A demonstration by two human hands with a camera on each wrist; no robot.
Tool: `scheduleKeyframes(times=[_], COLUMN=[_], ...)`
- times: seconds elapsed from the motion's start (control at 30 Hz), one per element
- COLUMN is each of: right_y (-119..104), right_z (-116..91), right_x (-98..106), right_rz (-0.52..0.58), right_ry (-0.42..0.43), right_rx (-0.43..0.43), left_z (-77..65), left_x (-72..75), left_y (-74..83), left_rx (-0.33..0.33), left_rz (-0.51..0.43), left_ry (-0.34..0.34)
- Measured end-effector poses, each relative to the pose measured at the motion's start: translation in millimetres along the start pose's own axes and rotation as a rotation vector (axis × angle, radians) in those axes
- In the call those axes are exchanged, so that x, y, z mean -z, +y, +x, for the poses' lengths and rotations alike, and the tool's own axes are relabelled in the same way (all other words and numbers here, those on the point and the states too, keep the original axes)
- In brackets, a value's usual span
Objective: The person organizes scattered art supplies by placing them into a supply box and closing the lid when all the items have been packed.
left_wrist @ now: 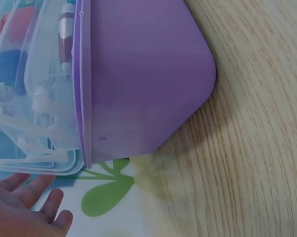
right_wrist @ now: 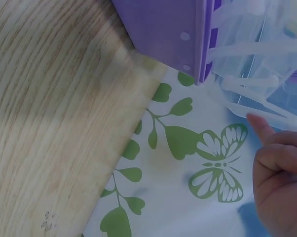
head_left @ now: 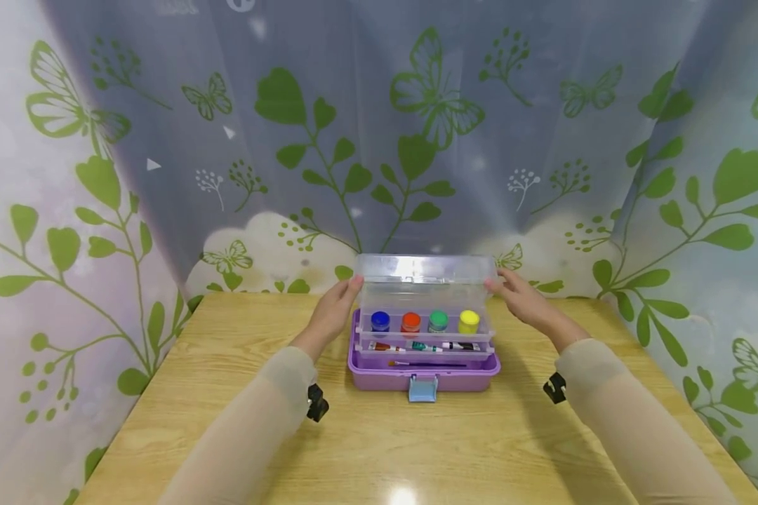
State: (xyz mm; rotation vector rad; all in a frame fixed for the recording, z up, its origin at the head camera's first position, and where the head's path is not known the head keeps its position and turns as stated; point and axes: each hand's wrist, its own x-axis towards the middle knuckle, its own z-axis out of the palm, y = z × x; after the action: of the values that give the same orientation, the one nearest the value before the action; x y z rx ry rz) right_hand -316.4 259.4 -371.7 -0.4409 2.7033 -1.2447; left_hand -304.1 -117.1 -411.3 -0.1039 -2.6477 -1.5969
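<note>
A purple toolbox [head_left: 385,381] stands on the table with its clear lid [head_left: 426,270] raised and its tiered trays [head_left: 429,335] spread out. My left hand [head_left: 330,312] holds the lid's left edge; in the left wrist view, its fingers [left_wrist: 32,190] are by that edge. At the right edge my right hand [head_left: 523,298] holds the lid with thumb and fingers. Blue [head_left: 380,322], red [head_left: 410,323], green [head_left: 439,322] and yellow [head_left: 469,322] paint jars sit in the upper tray. Paint tubes [head_left: 426,346] lie in the tray below, and a paintbrush [head_left: 426,363] lies in the base.
The wooden table [head_left: 379,435] extends around the box. A blue latch [head_left: 423,389] hangs down at the box front. Behind the table hangs a curtain [head_left: 354,140] printed with leaves and butterflies. Black clips sit on the left cuff [head_left: 317,403] and right cuff [head_left: 554,388].
</note>
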Motion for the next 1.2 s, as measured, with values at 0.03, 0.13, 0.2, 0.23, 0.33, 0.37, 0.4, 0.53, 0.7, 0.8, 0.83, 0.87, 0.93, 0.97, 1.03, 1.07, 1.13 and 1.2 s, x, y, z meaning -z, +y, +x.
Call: scheduleKeyframes(times=[0.03, 0.13, 0.2, 0.23, 0.33, 0.37, 0.4, 0.53, 0.7, 0.8, 0.83, 0.87, 0.93, 0.97, 1.03, 1.07, 1.13, 1.2], right_y=[-0.1, -0.1, 0.1, 0.3, 0.8, 1.0, 1.1, 2.6, 8.1, 12.3, 13.6, 14.8, 16.0, 16.7, 18.1, 18.9, 20.7, 22.5], right_z=[-0.8, -3.4, -5.7, -6.9, -10.8, -12.0, -13.3, -18.2, -22.8, -23.6, -23.7, -23.9, -24.7, -25.4, -26.8, -27.4, -28.4, -29.0], right_x=[0.4, 1.7, 1.2, 0.9, -1.0, -1.8, -2.6, -6.0, -11.6, -16.3, -17.9, -19.7, -23.1, -24.7, -27.5, -28.9, -31.2, -33.4], right_rz=[-0.012, -0.027, -0.017, -0.018, -0.032, -0.039, -0.049, -0.091, -0.113, -0.109, -0.109, -0.108, -0.1, -0.097, -0.094, -0.095, -0.099, -0.107], right_ry=[-0.006, -0.026, -0.036, -0.038, -0.035, -0.032, -0.029, -0.012, 0.01, 0.034, 0.042, 0.05, 0.057, 0.058, 0.061, 0.063, 0.068, 0.071], right_rx=[-0.002, -0.008, -0.001, 0.004, 0.014, 0.02, 0.021, 0.015, -0.005, 0.01, 0.017, 0.019, 0.022, 0.021, 0.016, 0.014, 0.01, 0.005], left_z=[-1.1, -5.1, -8.1, -9.6, -13.5, -14.0, -14.9, -19.1, -24.2, -24.5, -24.1, -23.6, -22.2, -21.8, -20.9, -20.7, -20.8, -21.0], left_x=[0.8, 3.8, 5.0, 5.6, 7.0, 7.0, 7.4, 9.2, 11.0, 10.9, 10.7, 10.5, 9.8, 9.5, 8.8, 8.6, 8.5, 8.6], left_y=[-0.5, -0.4, 0.1, 1.1, 2.0, 1.2, 0.1, -4.3, -9.0, -13.3, -14.7, -16.6, -20.4, -22.0, -25.3, -27.2, -29.3, -31.5], left_rx=[-0.009, -0.015, -0.021, -0.018, -0.02, -0.023, -0.026, -0.046, -0.066, -0.102, -0.117, -0.13, -0.145, -0.151, -0.15, -0.149, -0.146, -0.14], left_rz=[0.0, -0.019, -0.026, -0.031, -0.034, -0.025, -0.015, 0.009, -0.002, 0.011, 0.018, 0.028, 0.049, 0.06, 0.079, 0.087, 0.096, 0.1], left_ry=[-0.012, -0.071, -0.105, -0.122, -0.159, -0.164, -0.168, -0.175, -0.19, -0.188, -0.187, -0.186, -0.188, -0.192, -0.199, -0.204, -0.212, -0.22])
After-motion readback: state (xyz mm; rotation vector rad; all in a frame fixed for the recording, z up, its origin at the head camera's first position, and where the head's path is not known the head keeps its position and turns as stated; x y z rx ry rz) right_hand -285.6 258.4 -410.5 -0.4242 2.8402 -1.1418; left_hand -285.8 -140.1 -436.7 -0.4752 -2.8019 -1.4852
